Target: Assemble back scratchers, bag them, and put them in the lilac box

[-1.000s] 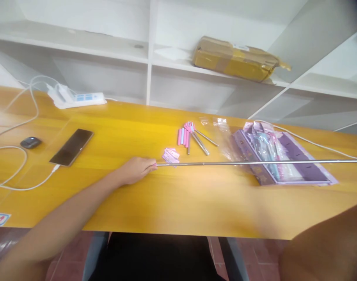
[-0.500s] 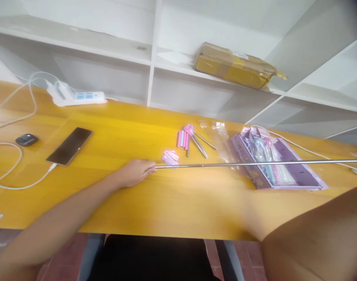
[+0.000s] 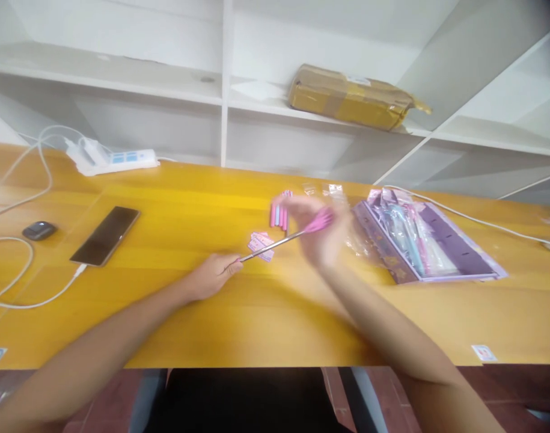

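My left hand is wrapped round the handle end of a telescopic back scratcher with a thin silver rod and a pink claw head. The rod slants up to the right, short in length. My right hand is blurred by motion; its palm is at the claw head and its fingers look spread rather than closed round it. Behind it lie several pink and blue handles of other back scratchers, partly hidden by the hand. Small printed pink cards lie on the table beneath the rod.
A purple open box with plastic-wrapped items stands to the right, beside clear plastic bags. On the left are a phone on a cable, a dark small case and a power strip. A taped parcel sits on the shelf.
The long extended rod is now much shorter and tilted up. My right hand has come in from beyond the right edge to the claw head. My left hand keeps its grip.
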Demonstrator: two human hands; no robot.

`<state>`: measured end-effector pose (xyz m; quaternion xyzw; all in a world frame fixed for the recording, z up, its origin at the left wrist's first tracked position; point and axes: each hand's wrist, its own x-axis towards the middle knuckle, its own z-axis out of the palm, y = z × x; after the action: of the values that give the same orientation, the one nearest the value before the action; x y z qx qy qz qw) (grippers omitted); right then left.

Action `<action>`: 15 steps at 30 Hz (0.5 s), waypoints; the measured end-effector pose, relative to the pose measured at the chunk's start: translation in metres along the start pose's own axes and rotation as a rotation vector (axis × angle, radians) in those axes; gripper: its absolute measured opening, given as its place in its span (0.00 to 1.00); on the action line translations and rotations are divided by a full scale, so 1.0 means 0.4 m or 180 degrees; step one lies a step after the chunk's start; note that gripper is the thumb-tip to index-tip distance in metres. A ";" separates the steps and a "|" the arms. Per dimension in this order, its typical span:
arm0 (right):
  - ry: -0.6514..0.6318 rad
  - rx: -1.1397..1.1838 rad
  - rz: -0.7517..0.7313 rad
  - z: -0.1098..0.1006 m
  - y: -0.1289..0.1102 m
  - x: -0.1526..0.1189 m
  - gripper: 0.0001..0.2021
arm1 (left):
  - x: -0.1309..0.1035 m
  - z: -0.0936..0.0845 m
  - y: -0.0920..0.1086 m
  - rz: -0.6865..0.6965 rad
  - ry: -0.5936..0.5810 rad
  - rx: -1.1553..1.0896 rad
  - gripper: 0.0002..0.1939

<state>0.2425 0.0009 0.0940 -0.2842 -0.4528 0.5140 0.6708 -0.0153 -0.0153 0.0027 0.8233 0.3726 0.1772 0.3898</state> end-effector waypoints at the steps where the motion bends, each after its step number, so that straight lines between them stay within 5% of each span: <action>1: -0.0420 -0.0202 0.0099 0.024 0.082 -0.030 0.35 | -0.002 0.000 -0.001 -0.0011 -0.0006 0.0009 0.23; 3: -0.0678 -0.0204 0.0280 0.056 0.206 -0.085 0.41 | -0.004 -0.003 -0.004 -0.0022 -0.0061 0.0065 0.23; 5: -0.0680 -0.0301 0.0386 0.061 0.264 -0.119 0.44 | -0.004 -0.005 -0.007 -0.0039 -0.0096 0.0073 0.23; 10: -0.0529 -0.0752 0.0299 0.011 0.265 -0.113 0.44 | 0.001 -0.010 -0.003 -0.0179 -0.0255 -0.0132 0.24; 15: -0.0700 -0.1272 0.0741 -0.020 0.268 -0.073 0.45 | -0.001 -0.021 0.005 -0.0253 -0.0238 -0.0541 0.26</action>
<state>0.2016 0.0072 -0.0095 -0.4037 -0.5799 0.5159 0.4843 -0.0195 -0.0121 0.0094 0.7778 0.3737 0.1618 0.4786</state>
